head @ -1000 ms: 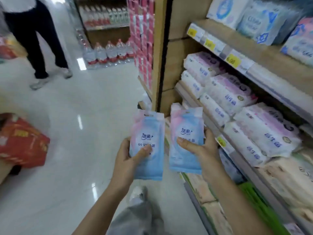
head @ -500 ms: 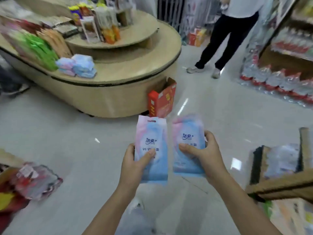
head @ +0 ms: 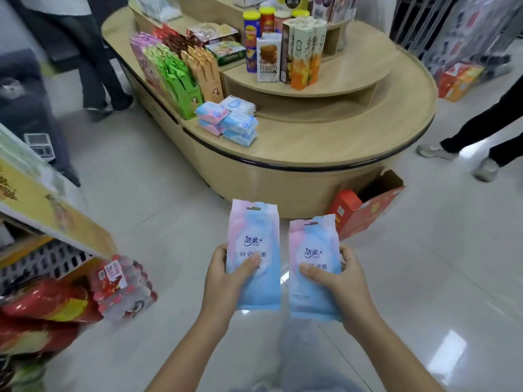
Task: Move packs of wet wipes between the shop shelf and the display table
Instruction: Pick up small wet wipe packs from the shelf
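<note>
Straight ahead of the hands, the table (head: 325,137) is standing across the floor, its stack of wipes (head: 229,120) sitting forward-left, slightly nearer the left hand (head: 223,281), which is gripping the left pack (head: 254,250); the right hand (head: 339,284) is gripping the right pack (head: 314,264), both flat, pink-and-blue, long axes pointing tableward

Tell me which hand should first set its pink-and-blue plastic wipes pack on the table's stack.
Left, probably: the left hand, gripping its pink-and-blue plastic pack, lines up with the stacked wipes packs on the curved wooden table; the right hand is offset rightward.
</note>
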{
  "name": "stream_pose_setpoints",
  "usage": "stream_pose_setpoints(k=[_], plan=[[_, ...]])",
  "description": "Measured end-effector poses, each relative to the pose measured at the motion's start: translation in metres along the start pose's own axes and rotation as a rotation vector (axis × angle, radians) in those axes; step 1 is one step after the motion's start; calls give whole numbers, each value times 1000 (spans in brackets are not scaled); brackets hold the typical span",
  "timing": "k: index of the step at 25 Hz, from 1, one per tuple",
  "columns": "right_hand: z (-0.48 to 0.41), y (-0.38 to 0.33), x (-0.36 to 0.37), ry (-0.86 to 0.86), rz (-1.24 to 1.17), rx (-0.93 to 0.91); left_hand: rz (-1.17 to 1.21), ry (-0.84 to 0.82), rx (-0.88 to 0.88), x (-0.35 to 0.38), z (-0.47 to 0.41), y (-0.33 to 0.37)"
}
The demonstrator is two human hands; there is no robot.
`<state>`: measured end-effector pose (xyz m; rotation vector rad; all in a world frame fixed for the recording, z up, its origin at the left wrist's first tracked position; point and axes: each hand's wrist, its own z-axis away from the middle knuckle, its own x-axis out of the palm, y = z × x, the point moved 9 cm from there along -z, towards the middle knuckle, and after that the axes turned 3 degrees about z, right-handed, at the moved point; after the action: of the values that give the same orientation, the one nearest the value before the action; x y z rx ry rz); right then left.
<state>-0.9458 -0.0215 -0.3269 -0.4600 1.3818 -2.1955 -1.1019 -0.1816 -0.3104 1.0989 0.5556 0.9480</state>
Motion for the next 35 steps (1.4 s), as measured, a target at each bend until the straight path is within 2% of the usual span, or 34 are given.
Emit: stream_pose_setpoints(k=[7,14,19,26,35], plan=[[-189,-68,-4,21,66,-1,13,47,-67,70,-168,30],[-341,-133,-3,55,112,9,10,19,-145,134,-328,49],[-432,-136,23,97,83,79,-38,-58,-190,162,-452,52],[-544,-143,35,230,92,155,-274,-175,-256,202,-608,50],[-653,-106,42,228,204,241,-467,-144,-345,233,-687,3]])
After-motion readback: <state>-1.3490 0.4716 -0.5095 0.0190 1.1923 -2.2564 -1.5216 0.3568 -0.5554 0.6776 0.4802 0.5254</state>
